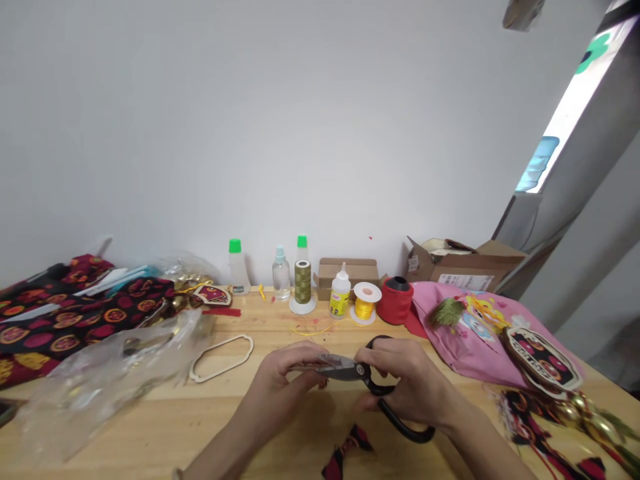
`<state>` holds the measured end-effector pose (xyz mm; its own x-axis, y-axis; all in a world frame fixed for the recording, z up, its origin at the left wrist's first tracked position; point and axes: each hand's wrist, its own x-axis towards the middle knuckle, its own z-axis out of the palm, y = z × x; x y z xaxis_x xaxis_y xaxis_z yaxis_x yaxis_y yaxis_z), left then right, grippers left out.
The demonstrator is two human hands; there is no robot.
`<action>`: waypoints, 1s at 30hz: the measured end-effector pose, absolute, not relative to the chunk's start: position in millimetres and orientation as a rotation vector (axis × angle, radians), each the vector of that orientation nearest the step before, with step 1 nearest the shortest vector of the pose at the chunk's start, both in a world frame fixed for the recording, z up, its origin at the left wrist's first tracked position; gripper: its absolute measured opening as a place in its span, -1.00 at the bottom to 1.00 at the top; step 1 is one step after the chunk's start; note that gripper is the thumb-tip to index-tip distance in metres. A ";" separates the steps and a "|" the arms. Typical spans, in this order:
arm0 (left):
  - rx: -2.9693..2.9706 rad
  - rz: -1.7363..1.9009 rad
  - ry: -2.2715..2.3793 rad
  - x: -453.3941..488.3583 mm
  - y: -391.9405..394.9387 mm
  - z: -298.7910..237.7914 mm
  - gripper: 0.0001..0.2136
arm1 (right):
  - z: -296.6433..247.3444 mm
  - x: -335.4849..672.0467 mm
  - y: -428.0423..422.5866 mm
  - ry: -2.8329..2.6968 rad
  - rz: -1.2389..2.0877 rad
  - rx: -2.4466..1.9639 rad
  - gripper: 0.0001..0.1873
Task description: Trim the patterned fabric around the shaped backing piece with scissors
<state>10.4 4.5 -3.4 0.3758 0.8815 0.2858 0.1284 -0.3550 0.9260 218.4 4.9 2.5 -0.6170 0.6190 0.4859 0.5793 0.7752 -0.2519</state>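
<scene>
My right hand (407,383) grips black-handled scissors (373,380) over the wooden table (165,427), blades pointing left. My left hand (285,383) is closed in a pinch at the blade tips, holding something small that I cannot make out. Below the hands, scraps of red and black fabric (350,450) lie on the table near its front edge.
A white oval frame (223,357) and a clear plastic bag (100,380) lie to the left, beside patterned fabric (65,313). At the back stand glue bottles (340,293), thread spools (303,283), yellow cord (367,303), red cord (396,300), cardboard boxes (465,267). A pink bag (480,333) lies right.
</scene>
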 end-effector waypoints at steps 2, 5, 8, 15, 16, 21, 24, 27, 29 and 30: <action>1.764 1.053 0.894 9.9 3.8 -2.6 -0.83 | 3.0 217.6 4.2 -2.410 0.097 -0.884 -0.62; 1.788 1.045 0.906 9.2 3.2 -2.0 -0.84 | 5.0 217.2 3.4 -2.410 0.086 -0.880 -0.63; 1.795 1.037 0.902 9.3 3.7 -2.3 -0.86 | 7.6 217.5 2.7 -2.422 0.076 -0.887 -0.64; 1.740 1.013 0.899 10.4 5.1 -1.6 -0.87 | 5.3 216.3 2.4 -2.394 0.030 -0.863 -0.65; 1.723 1.007 0.903 10.6 4.9 -1.0 -0.87 | 4.9 216.0 3.1 -2.364 0.045 -0.869 -0.65; 1.677 1.035 0.887 10.7 5.1 -0.7 -0.89 | 5.7 216.0 8.0 -2.014 0.226 -1.030 -0.61; 1.675 1.051 0.875 9.8 5.8 -3.2 -0.89 | 4.2 215.0 9.4 -1.956 0.367 -1.094 -0.64; 1.646 1.049 0.887 9.3 5.1 -3.6 -0.89 | 0.5 212.0 8.8 -1.971 0.478 -1.085 -0.67; 1.628 1.049 0.901 9.5 4.1 -2.2 -0.90 | -0.4 210.2 8.2 -1.979 0.526 -1.063 -0.68; 1.624 1.051 0.904 9.7 3.6 -1.3 -0.90 | 0.1 209.8 7.8 -1.980 0.543 -1.055 -0.68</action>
